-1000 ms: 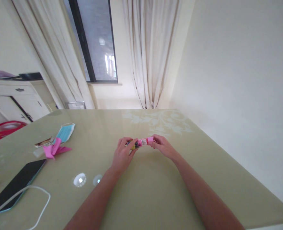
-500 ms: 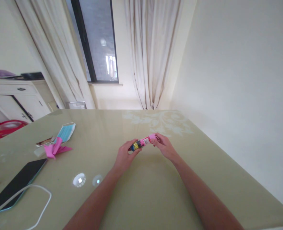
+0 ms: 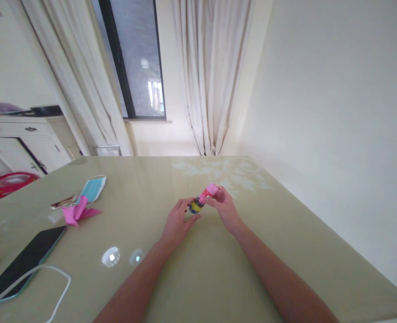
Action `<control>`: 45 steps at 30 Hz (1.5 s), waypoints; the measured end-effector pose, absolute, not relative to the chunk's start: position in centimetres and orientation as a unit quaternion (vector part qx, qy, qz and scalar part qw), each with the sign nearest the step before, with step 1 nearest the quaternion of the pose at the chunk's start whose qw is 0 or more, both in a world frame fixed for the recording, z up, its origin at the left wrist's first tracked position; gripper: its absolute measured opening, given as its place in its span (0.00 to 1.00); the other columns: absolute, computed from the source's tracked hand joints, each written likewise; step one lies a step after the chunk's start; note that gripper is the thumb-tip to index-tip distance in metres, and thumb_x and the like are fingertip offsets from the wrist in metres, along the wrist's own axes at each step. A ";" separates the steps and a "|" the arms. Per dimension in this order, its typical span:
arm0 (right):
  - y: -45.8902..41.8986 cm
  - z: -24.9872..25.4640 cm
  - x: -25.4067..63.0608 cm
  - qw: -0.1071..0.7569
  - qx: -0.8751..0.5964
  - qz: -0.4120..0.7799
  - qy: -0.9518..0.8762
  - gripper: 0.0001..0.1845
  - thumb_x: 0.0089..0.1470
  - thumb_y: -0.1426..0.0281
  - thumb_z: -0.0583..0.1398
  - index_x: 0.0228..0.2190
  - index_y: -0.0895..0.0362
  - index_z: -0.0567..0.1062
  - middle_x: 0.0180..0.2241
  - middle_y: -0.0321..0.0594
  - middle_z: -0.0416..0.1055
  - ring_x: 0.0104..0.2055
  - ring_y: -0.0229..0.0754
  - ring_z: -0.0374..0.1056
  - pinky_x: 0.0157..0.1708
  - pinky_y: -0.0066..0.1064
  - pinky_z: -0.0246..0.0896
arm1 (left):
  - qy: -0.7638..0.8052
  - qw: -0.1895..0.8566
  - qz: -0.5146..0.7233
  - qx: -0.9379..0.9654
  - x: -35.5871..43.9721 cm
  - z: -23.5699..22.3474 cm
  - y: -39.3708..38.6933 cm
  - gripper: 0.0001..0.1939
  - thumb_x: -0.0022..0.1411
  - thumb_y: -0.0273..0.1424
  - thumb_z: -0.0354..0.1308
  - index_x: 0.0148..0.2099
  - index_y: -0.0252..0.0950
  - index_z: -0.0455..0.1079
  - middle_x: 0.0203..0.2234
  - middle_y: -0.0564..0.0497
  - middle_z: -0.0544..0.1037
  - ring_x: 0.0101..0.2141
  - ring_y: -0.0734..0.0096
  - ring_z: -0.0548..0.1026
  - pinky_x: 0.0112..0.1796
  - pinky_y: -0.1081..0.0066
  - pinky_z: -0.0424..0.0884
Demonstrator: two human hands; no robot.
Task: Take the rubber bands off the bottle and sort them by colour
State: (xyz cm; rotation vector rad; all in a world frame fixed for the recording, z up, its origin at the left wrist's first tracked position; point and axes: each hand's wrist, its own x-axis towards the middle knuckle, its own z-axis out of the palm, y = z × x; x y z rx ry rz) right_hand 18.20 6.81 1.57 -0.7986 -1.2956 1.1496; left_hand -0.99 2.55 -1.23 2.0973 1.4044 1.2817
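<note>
A small printed tube [image 3: 205, 196] is held above the table in front of me. It has a pink end at the upper right and a yellow and dark blue end at the lower left, and it tilts up to the right. My right hand [image 3: 225, 208] is closed round the pink end, with the thumb along the near side. At the yellow and blue end, my left hand [image 3: 180, 220] has its thumb below and its fingers on the far side, in a loose hold. The fingers partly hide both ends.
To the left on the glossy table [image 3: 144, 179] lie a pink folded-paper figure [image 3: 75, 211], a blue face mask [image 3: 93, 188], a dark tablet [image 3: 26, 260] and a white cable [image 3: 62, 273]. A wall [image 3: 336, 125] borders the table's right side.
The tube has turned to a steeper tilt and its label has rolled out of sight. My right hand has shifted slightly left, and my left thumb has moved lower against the tube's end.
</note>
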 end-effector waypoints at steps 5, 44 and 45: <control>10.3 1.0 24.0 0.650 -0.393 0.378 -0.529 0.27 0.46 0.60 0.69 0.46 0.49 0.67 0.47 0.44 0.77 0.49 0.53 0.74 0.49 0.51 0.71 | 0.496 0.145 0.417 0.748 -1.0 -1.8 2.6 0.24 0.67 0.34 0.60 0.64 0.43 0.64 0.53 0.46 0.75 0.47 0.62 0.79 0.49 0.57 0.79; 12.9 -2.2 30.0 0.607 -0.526 0.240 -0.545 0.29 0.45 0.58 0.67 0.48 0.53 0.70 0.44 0.47 0.74 0.45 0.51 0.71 0.47 0.46 0.69 | 0.495 0.195 0.396 0.749 -1.3 -2.6 3.0 0.13 0.70 0.31 0.53 0.54 0.39 0.72 0.49 0.45 0.75 0.42 0.66 0.80 0.48 0.61 0.76; 12.8 -2.0 29.9 0.616 -0.524 0.229 -0.541 0.30 0.45 0.57 0.67 0.49 0.53 0.69 0.46 0.48 0.73 0.46 0.50 0.71 0.48 0.46 0.69 | 0.495 0.197 0.395 0.748 -1.2 -2.6 3.0 0.13 0.70 0.31 0.53 0.54 0.39 0.72 0.49 0.45 0.75 0.42 0.66 0.80 0.48 0.61 0.76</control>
